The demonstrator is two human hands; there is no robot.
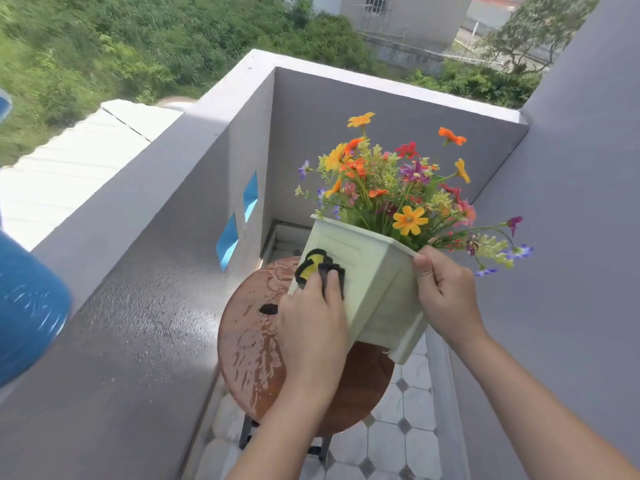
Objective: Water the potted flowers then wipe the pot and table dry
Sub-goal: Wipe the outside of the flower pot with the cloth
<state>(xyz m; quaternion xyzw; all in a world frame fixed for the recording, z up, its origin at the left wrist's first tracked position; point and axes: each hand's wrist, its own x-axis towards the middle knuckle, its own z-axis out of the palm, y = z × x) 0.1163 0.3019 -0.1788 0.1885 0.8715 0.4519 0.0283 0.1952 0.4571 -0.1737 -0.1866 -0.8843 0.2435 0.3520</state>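
Your right hand (446,292) is clamped on the rim of the pale green pot (374,289), holding it tilted above the wet round table (249,341). Your left hand (311,327) has its fingers flat, pressing a black and yellow cloth (317,266) against the pot's side, flowers (398,188) leaning away from you

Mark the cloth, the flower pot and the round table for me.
cloth (313,266), head view, on its yellow patch above the fingers
flower pot (375,271), head view, on its pale green side wall
round table (249,341), head view, on its wet brown top
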